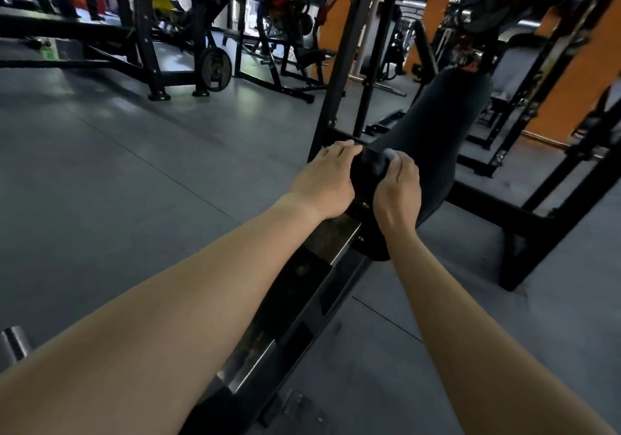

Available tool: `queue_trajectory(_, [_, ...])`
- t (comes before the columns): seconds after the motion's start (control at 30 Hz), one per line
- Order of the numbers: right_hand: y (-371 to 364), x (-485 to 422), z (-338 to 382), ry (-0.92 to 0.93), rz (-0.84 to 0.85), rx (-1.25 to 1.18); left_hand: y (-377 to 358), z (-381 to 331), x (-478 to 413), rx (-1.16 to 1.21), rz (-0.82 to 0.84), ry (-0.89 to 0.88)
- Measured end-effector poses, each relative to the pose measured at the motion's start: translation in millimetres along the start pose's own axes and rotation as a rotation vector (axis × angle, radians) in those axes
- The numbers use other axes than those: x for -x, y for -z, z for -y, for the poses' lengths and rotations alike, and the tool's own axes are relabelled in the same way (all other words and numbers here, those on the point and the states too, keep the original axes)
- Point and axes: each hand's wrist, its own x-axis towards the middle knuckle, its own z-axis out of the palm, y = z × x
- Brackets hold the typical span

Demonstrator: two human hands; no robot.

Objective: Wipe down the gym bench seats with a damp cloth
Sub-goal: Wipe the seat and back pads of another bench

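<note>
A black padded bench seat runs from the middle of the view up toward the right, inside a black steel rack. My left hand rests on the near left edge of the pad, fingers laid over it. My right hand grips a dark grey cloth against the near end of the pad, fingers curled round a bunched fold. Most of the cloth blends with the dark pad. Both forearms reach in from the bottom of the view.
The bench's metal frame rail runs from the pad down toward me. Black rack uprights stand just behind my hands, with a base bar on the right. Other gym machines and a weight plate stand on the grey floor at the back left.
</note>
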Motion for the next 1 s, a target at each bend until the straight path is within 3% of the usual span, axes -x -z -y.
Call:
queue_trajectory(0.13, [3.6, 3.7, 25.1, 0.264, 0.131, 0.238, 8.5, 5.6, -0.2, 0.018, 0.04, -0.053])
queue_trajectory(0.27, [6.1, 0.7, 13.5, 0.316, 0.195, 0.508, 14.6, 13.6, -0.9, 0.009, 0.115, -0.104])
queue_trajectory(0.33, [1.7, 0.4, 6.1, 0.211, 0.167, 0.558, 17.2, 19.0, -5.1, 0.012, 0.156, -0.122])
queue_trajectory(0.5, [-5.7, 13.8, 14.8, -0.2, -0.036, 0.309, 21.8, 20.3, -6.6, 0.021, 0.242, -0.118])
queue_trajectory(0.57, [-8.5, 15.8, 16.5, -0.283, -0.088, 0.245, 22.3, 20.7, -7.2, 0.017, 0.251, -0.117])
queue_trajectory(0.63, [-12.5, 17.5, 18.8, -0.205, -0.087, 0.272, 24.3, 21.6, -8.3, -0.003, 0.255, -0.126])
queue_trajectory(0.8, [-16.1, 13.5, 12.7, 0.364, 0.192, 0.668, 30.0, 18.0, -9.4, -0.08, 0.281, -0.133])
queue_trajectory(0.9, [-17.1, 16.0, 7.9, 0.359, 0.253, 0.749, 32.0, 13.4, -9.0, -0.085, 0.296, -0.109])
queue_trajectory(1.0, [-21.9, 19.8, 17.5, 0.325, 0.186, 0.727, 35.7, 13.6, -11.3, -0.061, 0.312, -0.094])
